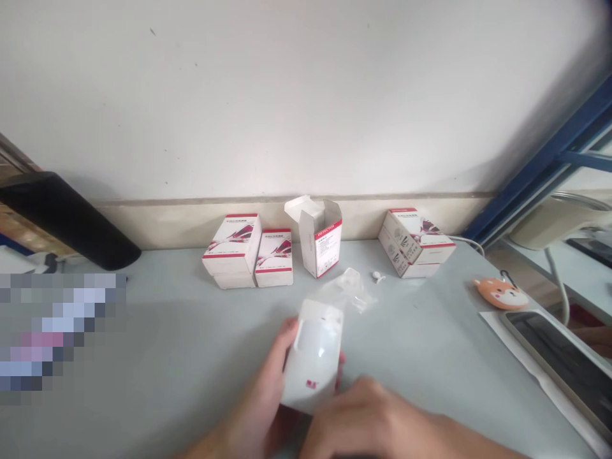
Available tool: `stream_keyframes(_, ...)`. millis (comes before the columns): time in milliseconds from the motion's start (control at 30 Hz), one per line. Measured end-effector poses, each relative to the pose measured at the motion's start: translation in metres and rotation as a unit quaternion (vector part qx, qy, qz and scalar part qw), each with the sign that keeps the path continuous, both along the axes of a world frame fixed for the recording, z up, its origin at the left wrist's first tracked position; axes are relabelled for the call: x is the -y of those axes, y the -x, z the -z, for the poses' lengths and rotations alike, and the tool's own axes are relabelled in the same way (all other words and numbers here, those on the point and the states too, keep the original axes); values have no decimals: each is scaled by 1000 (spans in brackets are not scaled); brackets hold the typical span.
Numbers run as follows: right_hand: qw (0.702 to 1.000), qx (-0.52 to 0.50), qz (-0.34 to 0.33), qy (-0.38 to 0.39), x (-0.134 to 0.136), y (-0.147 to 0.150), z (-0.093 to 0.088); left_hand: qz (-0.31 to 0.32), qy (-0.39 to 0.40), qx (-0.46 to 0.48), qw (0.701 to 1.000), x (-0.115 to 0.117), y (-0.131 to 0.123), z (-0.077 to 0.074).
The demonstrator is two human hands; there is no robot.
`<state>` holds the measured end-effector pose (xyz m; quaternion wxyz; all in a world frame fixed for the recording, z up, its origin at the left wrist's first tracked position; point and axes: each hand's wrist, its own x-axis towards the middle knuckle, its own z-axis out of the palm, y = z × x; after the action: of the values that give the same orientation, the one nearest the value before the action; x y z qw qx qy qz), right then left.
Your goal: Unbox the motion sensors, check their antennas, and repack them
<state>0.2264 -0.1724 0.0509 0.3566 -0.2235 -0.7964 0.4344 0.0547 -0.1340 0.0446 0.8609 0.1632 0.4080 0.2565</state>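
Observation:
A white detector point(315, 350) with a curved window and a small red logo is held tilted over the grey table. My left hand point(272, 376) wraps round it, thumb along the left side and fingertips showing at the right edge. At the detector's lower end is my right hand point(368, 417), its fingers curled and slightly blurred; what they pinch, if anything, is hidden. Just beyond the detector lie a clear plastic bag point(351, 290) and a small white bracket point(378, 276). An opened carton point(321, 242) marked DETECTOR stands upright behind them.
Closed red-and-white boxes point(234, 242) sit at the back left, with more boxes point(415, 245) at the back right. To the right are an orange animal-face pouch point(502, 294) and a phone point(564, 357) on white paper. A black cylindrical object point(76, 220) leans at the left.

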Motion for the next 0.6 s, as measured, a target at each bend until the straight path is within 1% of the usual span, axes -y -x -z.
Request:
stream_keyframes(33,999,-7,49,-21,-3,-5,-6,-18,-34,-10,999,-2,1,-4)
stream_keyframes(67,992,-15,117,-47,-6,-10,-10,-32,-69,-18,997,-4,2,-7)
stream_keyframes(100,978,-18,194,-75,-9,-15,-14,-35,-103,-21,994,-5,2,-9)
stream_keyframes(133,958,-15,270,-101,-12,-19,-16,-26,-130,-24,991,-5,3,-11)
stream_keyframes(167,938,-4,327,-118,-15,-22,-16,-7,-150,-31,988,-4,4,-12)
stream_keyframes(200,925,15,360,-125,-17,-23,-15,15,-167,-40,985,-3,5,-12)
stream_keyframes(267,914,65,376,-139,-20,-23,-10,36,-196,-63,978,2,7,-12)
stream_keyframes(333,910,105,366,-163,-19,-20,-4,36,-214,-67,974,4,9,-11)
stream_keyframes(400,904,124,366,-184,-16,-16,0,34,-221,-40,974,4,11,-10)
stream_keyframes(467,899,116,381,-181,-11,-12,3,27,-226,-2,974,1,13,-8)
stream_keyframes(533,900,69,407,-143,-6,-8,6,17,-248,18,969,-4,17,-5)
stream_keyframes(600,901,-8,430,-54,-2,-3,9,21,-282,10,959,-8,22,-2)
